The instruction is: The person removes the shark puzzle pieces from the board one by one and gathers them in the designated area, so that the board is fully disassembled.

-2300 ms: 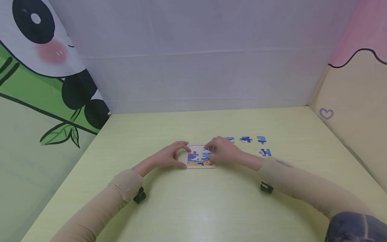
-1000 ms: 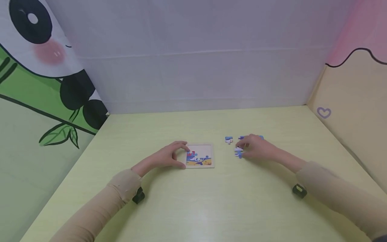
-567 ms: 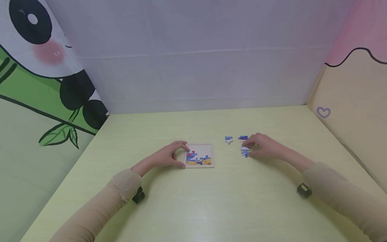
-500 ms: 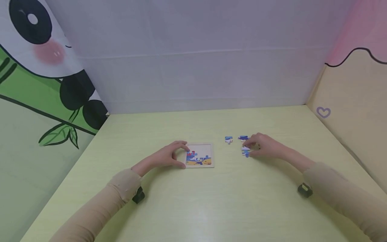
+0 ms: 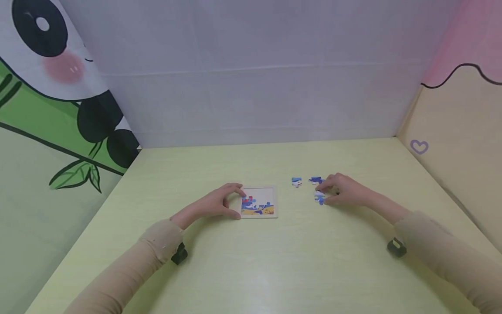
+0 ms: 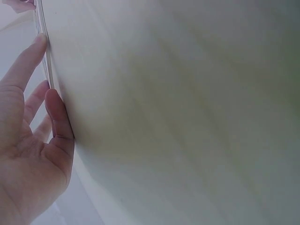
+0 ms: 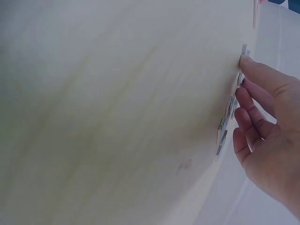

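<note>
the left hand (image 5: 213, 203) bracketed the left edge of a small puzzle board (image 5: 276, 203); its forefinger and thumb were spread apart, the forefinger at the far corner and the thumb at the near corner, gripping the board between them. in the left wrist view, these fingers met the board's thin edge. the board lay flat to the right of the left fingertips, with joined pieces (image 5: 257, 208) in red, blue, white and yellow filling its near part and pale backing showing beyond them.

the right hand (image 5: 347, 191) pinched a blue-and-white piece (image 5: 319, 199) between thumb and forefinger, well apart from the board; whether that piece touched the table could not be told. the right wrist view showed the other right fingers loosely bent. a dark-blue piece (image 5: 315, 179) lay just beyond the right forefinger, and a blue-topped piece (image 5: 296, 182) lay farther to its left. a dark fragment (image 5: 337, 190) behind the right fingers was mostly hidden.

the pale table (image 5: 251, 266) extended beneath all the fingers. behind them, tan sleeves (image 5: 129, 266) covered the forearms, and black wrist units (image 5: 179, 254) sat beneath the cuffs. far beyond the fingertips rose a grey backdrop (image 5: 251, 96).
</note>
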A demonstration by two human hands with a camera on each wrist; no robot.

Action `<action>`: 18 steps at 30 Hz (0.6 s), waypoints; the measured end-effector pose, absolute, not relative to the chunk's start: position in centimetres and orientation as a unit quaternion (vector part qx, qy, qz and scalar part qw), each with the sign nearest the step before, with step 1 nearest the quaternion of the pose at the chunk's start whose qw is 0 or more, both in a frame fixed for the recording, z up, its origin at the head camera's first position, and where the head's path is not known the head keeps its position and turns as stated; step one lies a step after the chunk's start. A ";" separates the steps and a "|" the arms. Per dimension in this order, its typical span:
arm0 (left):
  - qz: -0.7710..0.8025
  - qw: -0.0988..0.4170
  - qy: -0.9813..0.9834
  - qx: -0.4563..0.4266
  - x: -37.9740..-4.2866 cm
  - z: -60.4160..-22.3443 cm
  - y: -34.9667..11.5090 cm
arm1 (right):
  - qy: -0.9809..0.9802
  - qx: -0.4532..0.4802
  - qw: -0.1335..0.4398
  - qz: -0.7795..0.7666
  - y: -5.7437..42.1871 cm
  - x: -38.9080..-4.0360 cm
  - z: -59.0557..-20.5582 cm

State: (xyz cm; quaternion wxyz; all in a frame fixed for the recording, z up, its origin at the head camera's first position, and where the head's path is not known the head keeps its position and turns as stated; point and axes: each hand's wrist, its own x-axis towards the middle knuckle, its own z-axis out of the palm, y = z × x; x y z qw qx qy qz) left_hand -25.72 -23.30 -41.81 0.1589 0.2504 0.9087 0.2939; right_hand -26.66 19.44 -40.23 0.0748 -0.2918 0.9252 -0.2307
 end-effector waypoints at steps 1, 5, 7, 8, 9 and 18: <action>0.295 0.159 0.908 0.250 -25.7 -41.8 -23.3 | 0.925 -0.294 0.073 -0.228 19.5 -26.7 -40.2; 0.296 0.159 0.908 0.249 -25.6 -41.8 -23.3 | 0.923 -0.301 0.068 -0.229 19.4 -26.7 -40.3; 0.296 0.159 0.908 0.249 -25.6 -41.8 -23.3 | 0.923 -0.305 0.065 -0.227 19.4 -26.8 -40.3; 0.296 0.159 0.908 0.249 -25.6 -41.7 -23.3 | 0.923 -0.304 0.065 -0.227 19.4 -26.8 -40.3; 0.296 0.159 0.908 0.249 -25.6 -41.7 -23.2 | 0.924 -0.305 0.064 -0.222 19.4 -26.8 -40.3; 0.295 0.162 0.909 0.245 -25.5 -41.6 -23.2 | 0.927 -0.309 0.062 -0.205 19.6 -26.9 -40.4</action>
